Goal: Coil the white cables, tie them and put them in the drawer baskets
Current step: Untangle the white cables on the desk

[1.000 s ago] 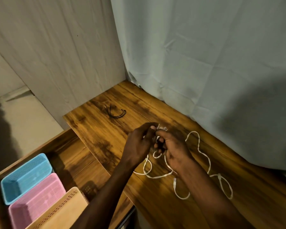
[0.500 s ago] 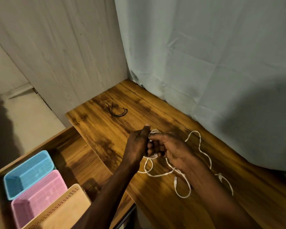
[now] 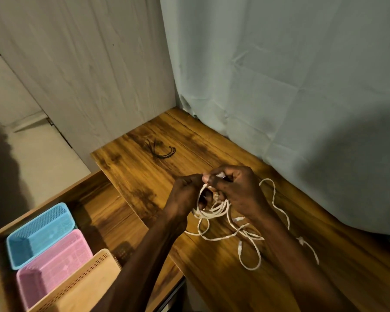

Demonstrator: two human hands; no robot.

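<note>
Hands meet above the wooden surface (image 3: 212, 278), fingers curled. The left hand (image 3: 185, 197) grips one side of a small coil of white cable (image 3: 212, 211), its fingertips closed on the loops. The right hand (image 3: 236, 190) pinches the top of the same coil between thumb and forefinger, with a white connector end (image 3: 220, 175) showing at its fingertips. The coil hangs between and just below the two hands; the loose remainder of the cable trails from it under the right wrist, lying in slack loops on the surface, with a further strand running out to the right of the right hand. Black cable ties (image 3: 161, 149) lie on the surface beyond the left hand, well apart from it. Below and left of the left forearm, the open drawer (image 3: 99, 199) holds a blue basket (image 3: 40, 235), a pink basket (image 3: 54, 266) and a beige basket (image 3: 81, 287) side by side.
</note>
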